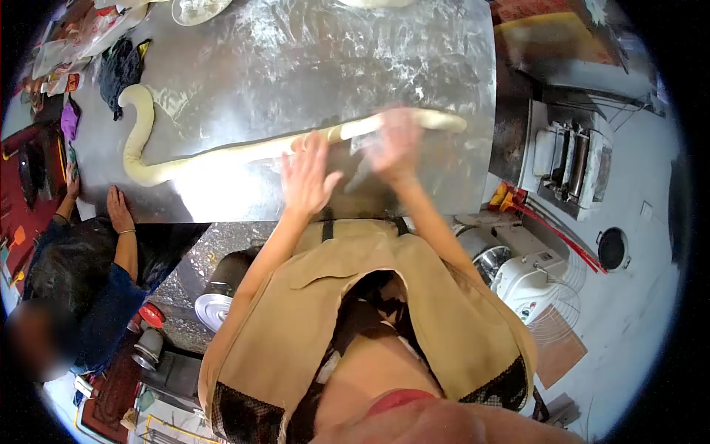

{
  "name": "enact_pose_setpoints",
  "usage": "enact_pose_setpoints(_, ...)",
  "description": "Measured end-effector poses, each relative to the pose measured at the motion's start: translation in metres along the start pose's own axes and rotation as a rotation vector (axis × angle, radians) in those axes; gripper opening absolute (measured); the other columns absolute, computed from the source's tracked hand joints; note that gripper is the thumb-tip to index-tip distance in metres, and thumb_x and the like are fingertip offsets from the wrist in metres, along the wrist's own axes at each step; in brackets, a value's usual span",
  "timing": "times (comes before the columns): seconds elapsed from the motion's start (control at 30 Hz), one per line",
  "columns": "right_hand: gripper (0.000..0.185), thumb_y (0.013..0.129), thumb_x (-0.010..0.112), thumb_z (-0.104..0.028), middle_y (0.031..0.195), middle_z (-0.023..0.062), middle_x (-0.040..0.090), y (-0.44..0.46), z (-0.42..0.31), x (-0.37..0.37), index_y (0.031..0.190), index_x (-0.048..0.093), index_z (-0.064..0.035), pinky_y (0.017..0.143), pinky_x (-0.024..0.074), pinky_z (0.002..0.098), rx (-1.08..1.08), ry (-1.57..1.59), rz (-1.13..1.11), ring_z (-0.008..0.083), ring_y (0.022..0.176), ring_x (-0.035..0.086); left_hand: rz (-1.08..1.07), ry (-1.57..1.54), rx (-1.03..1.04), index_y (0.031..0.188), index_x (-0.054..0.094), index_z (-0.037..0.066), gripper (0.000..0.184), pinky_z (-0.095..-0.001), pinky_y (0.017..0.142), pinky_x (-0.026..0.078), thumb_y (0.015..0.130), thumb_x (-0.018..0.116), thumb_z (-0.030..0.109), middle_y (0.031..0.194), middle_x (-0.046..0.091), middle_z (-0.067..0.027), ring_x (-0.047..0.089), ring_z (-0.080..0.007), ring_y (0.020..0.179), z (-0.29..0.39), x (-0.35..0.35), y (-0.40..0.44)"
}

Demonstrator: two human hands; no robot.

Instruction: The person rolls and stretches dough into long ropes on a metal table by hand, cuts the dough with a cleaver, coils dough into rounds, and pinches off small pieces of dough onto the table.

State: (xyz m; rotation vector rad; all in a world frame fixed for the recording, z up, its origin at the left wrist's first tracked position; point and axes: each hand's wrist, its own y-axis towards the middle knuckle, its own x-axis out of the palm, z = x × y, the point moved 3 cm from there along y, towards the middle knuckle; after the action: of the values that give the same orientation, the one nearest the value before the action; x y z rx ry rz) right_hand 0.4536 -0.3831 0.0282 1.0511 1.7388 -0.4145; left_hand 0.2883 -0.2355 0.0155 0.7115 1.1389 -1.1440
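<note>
A long pale rope of dough (229, 155) stretches across the floury metal table (244, 96). Its left end bends upward into a hook, and the right end tapers near the table's right side. My left hand (307, 177) lies with outstretched fingers on the rope's middle, thumb apart. Farther right, my right hand (396, 148) is over the dough near its right end. Motion smears its fingers, so their pose and any contact are unclear.
A dark plastic bag (122, 74) sits by the hooked dough end, near a floury plate (198, 9). At left, another person's hand (120, 211) rests on the table edge. A white machine (529, 285) and a roller machine (573, 163) stand to the right.
</note>
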Motion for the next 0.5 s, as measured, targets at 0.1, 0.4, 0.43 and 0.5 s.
enact_pose_setpoints(0.1,0.06,0.083,0.059,-0.047,0.142,0.0225,0.04,0.067,-0.015,0.044,0.133,0.052,-0.0124,0.11,0.0222,0.0578,-0.102,-0.19,-0.083,0.0441,0.131,0.034,0.203,-0.004,-0.16,0.146,0.037,0.015,0.061,-0.0587,0.112,0.019,0.094,0.042,0.047,0.152,0.035,-0.0116,0.032,-0.0335,0.139,-0.031,-0.001,0.119)
enact_pose_setpoints(0.4,0.061,0.087,0.052,-0.049,0.142,0.0197,0.044,-0.014,0.041,0.01,0.139,0.048,-0.0172,0.111,0.0168,0.0612,-0.137,-0.229,0.008,0.0405,0.135,0.035,0.058,0.264,-0.146,0.146,0.037,0.026,0.057,-0.057,0.117,0.004,0.098,0.025,0.054,0.154,0.032,-0.0016,0.027,-0.0303,0.142,-0.062,0.01,-0.014)
enact_pose_setpoints(0.43,0.061,0.087,0.052,-0.05,0.141,0.0198,0.045,-0.026,0.048,0.008,0.138,0.049,-0.0175,0.111,0.0169,0.0619,-0.055,-0.32,-0.115,0.0403,0.135,0.035,-0.055,0.369,-0.102,0.147,0.036,0.027,0.058,-0.0556,0.117,0.0,0.099,0.021,0.056,0.156,0.029,0.0011,0.025,-0.0297,0.143,-0.077,0.006,-0.026)
enact_pose_setpoints(0.5,0.06,0.086,0.053,-0.049,0.142,0.0188,0.044,0.029,0.059,0.011,0.139,0.049,-0.0188,0.11,0.0173,0.0624,-0.006,-0.371,-0.121,0.0405,0.134,0.035,0.061,0.363,-0.263,0.146,0.038,0.026,0.054,-0.0567,0.117,0.007,0.1,0.025,0.051,0.155,0.03,-0.002,0.026,-0.0297,0.143,-0.133,-0.007,0.017)
